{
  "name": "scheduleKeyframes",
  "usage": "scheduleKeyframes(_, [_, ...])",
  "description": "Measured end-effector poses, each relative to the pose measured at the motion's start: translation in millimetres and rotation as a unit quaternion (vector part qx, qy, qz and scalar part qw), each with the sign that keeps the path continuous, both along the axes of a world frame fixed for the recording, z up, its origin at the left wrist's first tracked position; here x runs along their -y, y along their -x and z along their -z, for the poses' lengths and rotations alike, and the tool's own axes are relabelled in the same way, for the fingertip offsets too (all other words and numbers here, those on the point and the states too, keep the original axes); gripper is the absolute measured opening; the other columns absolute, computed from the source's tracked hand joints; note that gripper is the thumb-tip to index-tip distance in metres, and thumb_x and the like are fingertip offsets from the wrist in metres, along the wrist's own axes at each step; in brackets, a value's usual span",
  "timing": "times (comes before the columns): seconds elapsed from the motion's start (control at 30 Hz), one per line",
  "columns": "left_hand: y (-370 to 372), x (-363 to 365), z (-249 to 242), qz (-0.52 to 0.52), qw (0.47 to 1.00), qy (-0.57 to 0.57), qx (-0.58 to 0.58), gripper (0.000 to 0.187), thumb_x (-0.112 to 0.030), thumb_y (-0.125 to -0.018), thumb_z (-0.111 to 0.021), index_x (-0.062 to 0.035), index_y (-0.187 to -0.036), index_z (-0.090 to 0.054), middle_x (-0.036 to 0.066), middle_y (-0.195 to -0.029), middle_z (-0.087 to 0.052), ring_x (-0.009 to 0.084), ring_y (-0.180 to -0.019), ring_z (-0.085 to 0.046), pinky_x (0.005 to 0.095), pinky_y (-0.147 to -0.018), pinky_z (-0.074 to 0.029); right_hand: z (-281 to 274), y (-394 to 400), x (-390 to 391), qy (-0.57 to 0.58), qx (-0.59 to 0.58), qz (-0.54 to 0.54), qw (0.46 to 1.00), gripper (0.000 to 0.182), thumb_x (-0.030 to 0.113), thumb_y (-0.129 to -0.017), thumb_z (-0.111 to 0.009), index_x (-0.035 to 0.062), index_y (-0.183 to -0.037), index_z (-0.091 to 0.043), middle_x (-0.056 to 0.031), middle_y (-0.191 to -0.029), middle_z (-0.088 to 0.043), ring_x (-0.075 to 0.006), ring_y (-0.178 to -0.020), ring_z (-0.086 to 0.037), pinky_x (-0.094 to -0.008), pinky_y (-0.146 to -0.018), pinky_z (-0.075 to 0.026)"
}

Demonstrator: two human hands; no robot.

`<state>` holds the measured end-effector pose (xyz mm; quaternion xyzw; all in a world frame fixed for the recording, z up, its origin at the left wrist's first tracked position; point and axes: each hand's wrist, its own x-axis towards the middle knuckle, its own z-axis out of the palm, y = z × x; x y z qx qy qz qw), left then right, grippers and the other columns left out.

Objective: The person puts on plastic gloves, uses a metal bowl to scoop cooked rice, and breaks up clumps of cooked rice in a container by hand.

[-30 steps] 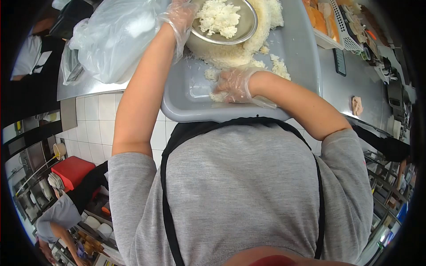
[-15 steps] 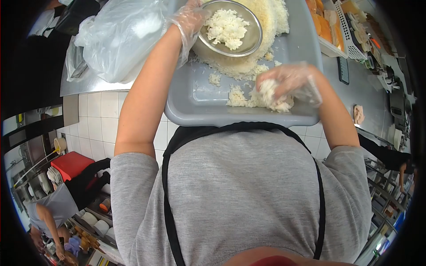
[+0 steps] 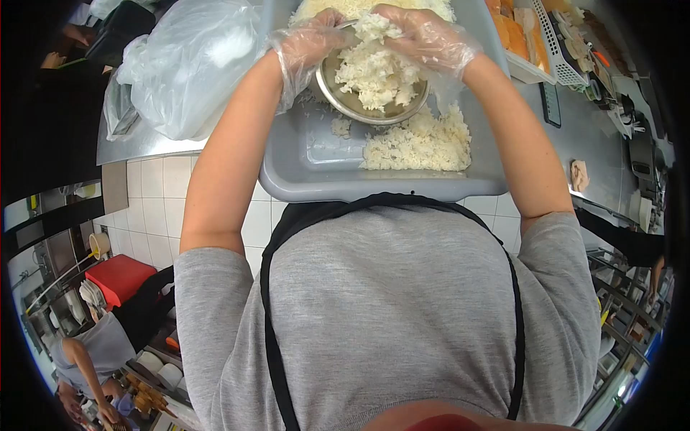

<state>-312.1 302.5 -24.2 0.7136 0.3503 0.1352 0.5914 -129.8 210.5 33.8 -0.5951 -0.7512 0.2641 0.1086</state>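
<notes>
A metal bowl (image 3: 332,97) with white cooked rice (image 3: 377,75) in it is held over a grey plastic tub (image 3: 316,190). My left hand (image 3: 313,42), in a clear plastic glove, grips the bowl's rim on its left side. At the far side of the bowl, my gloved right hand (image 3: 428,42) has its fingers curled at a clump of rice (image 3: 379,29) just above the bowl's contents. A loose patch of rice (image 3: 424,146) lies on the tub floor nearer to me. More rice (image 3: 330,8) covers the far end of the tub, partly hidden behind my hands.
Left of the tub, a large clear plastic bag (image 3: 183,72) lies on the steel counter (image 3: 151,147). To the right are a white basket (image 3: 564,54), orange food blocks (image 3: 514,32) and a phone (image 3: 551,105). Another person (image 3: 93,352) works at lower left.
My right hand has moved from the near rice patch up to the bowl, carrying a clump of rice. The bowl is nearer to me and holds more rice.
</notes>
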Motion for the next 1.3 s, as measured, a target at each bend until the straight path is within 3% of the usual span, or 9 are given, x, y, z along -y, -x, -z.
scheduleKeyframes(0.13, [-2, -10, 6, 0.021, 0.996, -0.057, -0.071, 0.034, -0.019, -0.081, -0.058, -0.0041, -0.111, -0.051, 0.007, -0.099, -0.056, 0.0134, -0.094, -0.051, 0.0266, -0.083, -0.041, -10, 22, 10, 0.167, -0.175, 0.144, 0.96, 0.04, 0.015, -0.079, -0.062, 0.0216, -0.117, -0.054, -0.0093, -0.102, -0.061, -0.0156, -0.091, -0.06, -0.0381, -0.077, -0.055])
scheduleKeyframes(0.2, [-4, -10, 11, 0.003, 0.998, -0.051, -0.048, 0.034, -0.019, -0.081, -0.058, -0.0036, -0.11, -0.051, 0.006, -0.099, -0.056, 0.0132, -0.093, -0.051, 0.0265, -0.083, -0.041, -6, 20, 17, -0.051, 0.113, -0.06, 0.99, 0.041, 0.015, -0.081, -0.06, 0.025, -0.12, -0.051, -0.0097, -0.108, -0.059, -0.0181, -0.098, -0.057, -0.0392, -0.082, -0.052])
scheduleKeyframes(0.33, [-2, -7, 10, -0.028, 0.999, -0.032, -0.004, 0.034, -0.016, -0.08, -0.058, -0.0026, -0.11, -0.05, 0.006, -0.098, -0.056, 0.0132, -0.091, -0.052, 0.0266, -0.083, -0.043, -16, 10, 40, -0.128, 0.14, -0.038, 0.981, 0.04, 0.023, -0.082, -0.06, 0.0216, -0.12, -0.049, -0.0059, -0.115, -0.057, -0.0211, -0.105, -0.055, -0.0367, -0.087, -0.048])
scheduleKeyframes(0.43, [1, -7, 11, -0.05, 0.998, 0.003, 0.024, 0.033, -0.012, -0.079, -0.058, -0.0028, -0.11, -0.048, 0.006, -0.098, -0.056, 0.0131, -0.091, -0.053, 0.0268, -0.082, -0.043, -27, -24, 48, 0.042, -0.045, 0.045, 0.997, 0.063, 0.036, -0.074, -0.065, 0.0307, -0.132, -0.042, -0.0072, -0.135, -0.043, -0.0248, -0.12, -0.046, -0.0334, -0.1, -0.041])
scheduleKeyframes(0.5, [1, 0, 7, -0.103, 0.985, 0.077, 0.111, 0.031, -0.01, -0.08, -0.057, -0.0033, -0.109, -0.048, 0.006, -0.097, -0.056, 0.013, -0.09, -0.053, 0.0267, -0.081, -0.044, 1, -55, 40, 0.042, -0.07, 0.204, 0.975, 0.047, 0.031, -0.082, -0.062, 0.0193, -0.124, -0.046, -0.0023, -0.119, -0.055, -0.0211, -0.107, -0.054, -0.0334, -0.088, -0.047])
scheduleKeyframes(0.67, [2, -4, 11, -0.096, 0.987, 0.072, 0.106, 0.029, -0.009, -0.082, -0.056, -0.0037, -0.109, -0.048, 0.006, -0.098, -0.056, 0.0131, -0.089, -0.054, 0.0266, -0.08, -0.045, 53, -63, 31, 0.201, 0.27, -0.003, 0.942, 0.06, 0.055, -0.082, -0.053, 0.0161, -0.127, -0.046, -0.0064, -0.124, -0.052, -0.0215, -0.109, -0.054, -0.0361, -0.091, -0.044])
scheduleKeyframes(0.77, [4, -5, 14, -0.089, 0.988, 0.075, 0.103, 0.03, -0.01, -0.083, -0.056, -0.0034, -0.111, -0.048, 0.006, -0.098, -0.057, 0.0132, -0.089, -0.055, 0.0266, -0.08, -0.046, 78, -49, 37, 0.413, 0.121, 0.041, 0.902, 0.072, 0.063, -0.079, -0.049, 0.0136, -0.131, -0.044, -0.0102, -0.132, -0.047, -0.0281, -0.116, -0.049, -0.0391, -0.099, -0.038])
scheduleKeyframes(0.83, [2, -1, 4, -0.087, 0.987, 0.075, 0.114, 0.031, -0.01, -0.083, -0.056, -0.0032, -0.113, -0.048, 0.007, -0.099, -0.057, 0.0133, -0.09, -0.055, 0.0267, -0.08, -0.046, 79, -40, 50, 0.407, 0.206, -0.124, 0.881, 0.083, 0.067, -0.075, -0.051, 0.0106, -0.136, -0.038, -0.0129, -0.137, -0.041, -0.0305, -0.124, -0.041, -0.0387, -0.103, -0.032])
scheduleKeyframes(1.3, [5, -16, 18, -0.046, 0.998, -0.036, 0.018, 0.032, -0.012, -0.085, -0.055, -0.0027, -0.115, -0.047, 0.008, -0.1, -0.057, 0.0148, -0.091, -0.054, 0.0275, -0.079, -0.046, 77, -28, 60, 0.543, 0.173, -0.132, 0.811, 0.114, 0.074, -0.057, -0.064, 0.0, -0.137, -0.031, -0.0238, -0.141, -0.029, -0.0332, -0.132, -0.028, -0.042, -0.108, -0.022])
